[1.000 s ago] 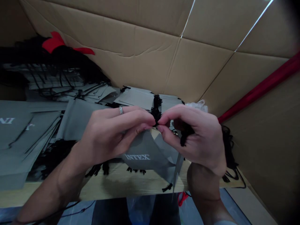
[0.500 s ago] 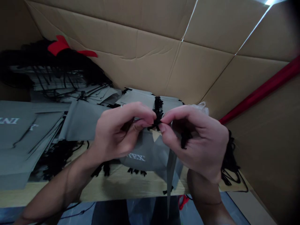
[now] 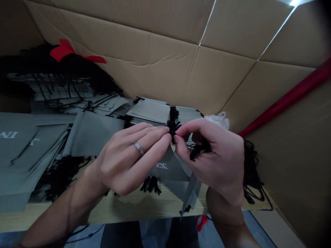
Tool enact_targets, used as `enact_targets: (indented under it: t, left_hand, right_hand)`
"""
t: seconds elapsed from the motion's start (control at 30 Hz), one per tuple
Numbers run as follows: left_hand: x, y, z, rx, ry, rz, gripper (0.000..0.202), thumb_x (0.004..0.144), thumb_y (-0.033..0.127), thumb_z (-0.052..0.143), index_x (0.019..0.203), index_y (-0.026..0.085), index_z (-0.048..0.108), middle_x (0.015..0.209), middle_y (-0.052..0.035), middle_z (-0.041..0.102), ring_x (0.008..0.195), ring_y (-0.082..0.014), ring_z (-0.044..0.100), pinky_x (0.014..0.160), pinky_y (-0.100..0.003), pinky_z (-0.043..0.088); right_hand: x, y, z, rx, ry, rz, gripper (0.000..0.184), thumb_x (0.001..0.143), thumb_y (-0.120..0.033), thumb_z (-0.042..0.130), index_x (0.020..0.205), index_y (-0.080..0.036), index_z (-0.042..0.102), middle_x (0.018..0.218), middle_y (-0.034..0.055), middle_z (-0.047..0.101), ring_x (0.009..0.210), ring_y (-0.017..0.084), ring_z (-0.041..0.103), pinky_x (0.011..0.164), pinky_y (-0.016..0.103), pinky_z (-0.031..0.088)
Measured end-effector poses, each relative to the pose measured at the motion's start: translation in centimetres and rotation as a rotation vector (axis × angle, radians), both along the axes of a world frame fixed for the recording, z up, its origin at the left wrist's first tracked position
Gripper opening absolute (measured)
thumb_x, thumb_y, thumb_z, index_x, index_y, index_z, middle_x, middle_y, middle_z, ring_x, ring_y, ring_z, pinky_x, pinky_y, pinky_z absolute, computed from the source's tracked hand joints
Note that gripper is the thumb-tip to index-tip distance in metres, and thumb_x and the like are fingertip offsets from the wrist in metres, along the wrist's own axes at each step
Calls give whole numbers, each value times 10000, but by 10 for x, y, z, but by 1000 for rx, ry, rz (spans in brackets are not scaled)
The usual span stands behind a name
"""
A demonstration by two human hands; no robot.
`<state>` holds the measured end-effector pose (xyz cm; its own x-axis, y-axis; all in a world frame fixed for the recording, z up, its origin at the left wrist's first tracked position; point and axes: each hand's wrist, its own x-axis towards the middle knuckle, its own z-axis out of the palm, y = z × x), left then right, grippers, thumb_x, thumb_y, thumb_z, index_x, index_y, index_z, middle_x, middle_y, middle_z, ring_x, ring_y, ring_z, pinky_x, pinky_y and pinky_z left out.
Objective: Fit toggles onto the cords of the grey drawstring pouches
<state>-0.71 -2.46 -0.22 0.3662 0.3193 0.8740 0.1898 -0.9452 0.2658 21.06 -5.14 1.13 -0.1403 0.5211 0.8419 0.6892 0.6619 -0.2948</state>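
Wood counter [image 3: 124,206] below R fingers [image 3: 191,126], cardbd wall [image 3: 116,44] beyond; grey pouch [image 3: 178,173] just under reads "…EX" — R fingers pinch blk cord [image 3: 173,131], L fingers [image 3: 160,146] at it, grip hidden.

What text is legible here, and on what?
"EX": grey drawstring pouch below the fingertips; the left hand hides what precedes it, and the small mark after is unreadable.
"NI": grey pouch at far left, apparently upside down, cut by the frame edge.
White mark right of that: too partial to read.
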Motion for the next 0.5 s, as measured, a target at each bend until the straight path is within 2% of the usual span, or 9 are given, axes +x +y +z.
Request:
enact_targets:
  t: [0.07, 0.13, 0.23, 0.27, 0.33, 0.4, 0.5]
  left_hand:
    - [0, 7, -1, 131, 48, 61, 296, 987, 76, 847, 1169, 308, 861, 1222, -32, 903, 1126, -303, 892, 1039, -490, 795]
    - [1, 17, -3, 234, 48, 108, 223, 977, 108, 871, 1101, 292, 847, 1079, -1, 914, 938, -227, 901, 910, -367, 806]
    - [5, 28, -4, 155, -58, 149, 154, 931, 179, 898, 1017, 285, 828, 909, 48, 899, 723, -158, 856, 665, -260, 732]
    - [7, 31, -4, 116, -117, 116, 144, 910, 203, 911, 994, 285, 827, 875, 56, 892, 681, -151, 842, 596, -251, 694]
    - [11, 36, -4, 36, -210, -14, 144, 878, 196, 921, 957, 274, 830, 854, 49, 889, 661, -148, 836, 551, -238, 661]
    - [13, 39, -5, -22, -241, -150, 153, 874, 139, 902, 945, 257, 834, 883, 27, 898, 700, -153, 849, 600, -229, 691]
    - [16, 40, -6, -59, -265, -237, 199, 895, 75, 866, 994, 246, 843, 935, -5, 905, 775, -171, 863, 671, -250, 721]
  right_hand:
    - [0, 0, 1, 18, -20, 8, 173, 955, -61, 734, 945, -234, 734, 855, -20, 773, 775, 138, 755, 763, 278, 666]
    - [1, 0, 2, 47, -26, 30, 188, 957, -59, 725, 958, -247, 731, 874, -19, 788, 788, 147, 758, 767, 286, 679]
    - [0, -1, 3, 100, -16, 64, 197, 979, -62, 718, 961, -258, 728, 890, -10, 807, 802, 162, 754, 749, 311, 685]
    - [-1, -2, 3, 116, -8, 70, 200, 984, -60, 720, 962, -258, 729, 889, -8, 810, 801, 165, 751, 738, 317, 684]
    - [-2, -2, 2, 142, 12, 86, 210, 981, -46, 723, 966, -256, 733, 884, -10, 814, 783, 161, 746, 716, 318, 681]
    - [-4, -2, 3, 171, 33, 102, 217, 972, -33, 724, 967, -250, 737, 878, -12, 815, 767, 153, 745, 710, 312, 683]
    - [-4, -2, 3, 227, 40, 101, 233, 966, -22, 721, 968, -254, 744, 859, -14, 810, 747, 153, 749, 694, 307, 682]
